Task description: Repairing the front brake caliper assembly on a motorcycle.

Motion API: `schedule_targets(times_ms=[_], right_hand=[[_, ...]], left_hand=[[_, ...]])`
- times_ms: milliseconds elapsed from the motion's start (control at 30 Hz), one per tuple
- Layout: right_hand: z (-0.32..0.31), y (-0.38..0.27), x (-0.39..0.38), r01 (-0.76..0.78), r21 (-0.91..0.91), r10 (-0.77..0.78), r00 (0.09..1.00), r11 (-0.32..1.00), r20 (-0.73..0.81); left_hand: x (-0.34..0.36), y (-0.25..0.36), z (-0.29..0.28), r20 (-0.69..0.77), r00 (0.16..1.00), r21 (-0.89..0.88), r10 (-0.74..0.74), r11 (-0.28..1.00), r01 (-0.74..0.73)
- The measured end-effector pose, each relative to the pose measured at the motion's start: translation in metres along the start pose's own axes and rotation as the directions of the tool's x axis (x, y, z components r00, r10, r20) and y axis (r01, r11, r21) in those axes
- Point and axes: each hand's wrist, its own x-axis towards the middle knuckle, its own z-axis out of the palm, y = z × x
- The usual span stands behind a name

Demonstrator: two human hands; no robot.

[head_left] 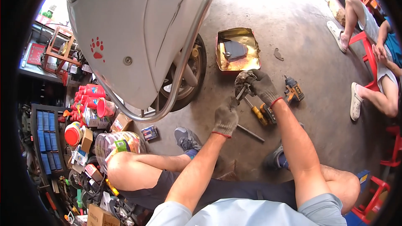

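Both my hands wear grey knit work gloves with red cuffs. In my right hand (263, 88), whose fingers are curled, is a grimy metal part (240, 82) that looks like a brake caliper. My left hand (226, 116) is closed just below it, and a short shiny metal piece (240, 94) shows between the two. What the left fingers grip is mostly hidden. A yellow-handled screwdriver (257, 114) lies below my right hand. Near my left wrist a metal bar (252, 133) slants across the floor. To the right is a yellow and black cordless driver (294, 89).
A white scooter (121, 29) with a bent metal guard bar (171, 96) fills the upper left. Ahead, a gold-lined tin (252, 61) holds a dark flat piece. A small curved metal plate (278, 54) lies beyond. Clutter and red bottles (90, 94) crowd the left; a seated person (368, 21) is at right.
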Motion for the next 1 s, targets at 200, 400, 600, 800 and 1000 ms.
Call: schedule_targets(times_ms=[200, 400, 600, 800, 1000], right_hand=[[-0.022, -0.023, -0.010, -0.176, 0.027, 0.165, 0.957, 0.984, 0.239], [-0.017, -0.008, -0.009, -0.138, -0.066, 0.149, 0.963, 0.988, 0.224], [-0.012, -0.007, -0.008, -0.139, 0.067, 0.125, 0.975, 0.988, 0.185], [-0.004, 0.013, -0.003, -0.035, -0.178, 0.062, 0.988, 0.983, 0.145], [0.016, 0.009, -0.001, -0.224, 0.310, 0.252, 0.966, 0.924, -0.053]], left_hand=[[0.019, -0.031, -0.025, 0.159, 0.987, 0.037, -0.034, 0.999, 0.028], [0.025, -0.048, -0.028, 0.221, 0.975, -0.053, 0.004, 0.999, 0.008], [0.024, -0.035, -0.023, 0.250, 0.968, -0.047, 0.000, 0.999, 0.013], [0.027, -0.037, -0.026, 0.269, 0.962, -0.013, 0.041, 0.999, -0.039], [0.002, -0.002, 0.002, 0.375, 0.902, -0.284, -0.216, 0.899, 0.333]])
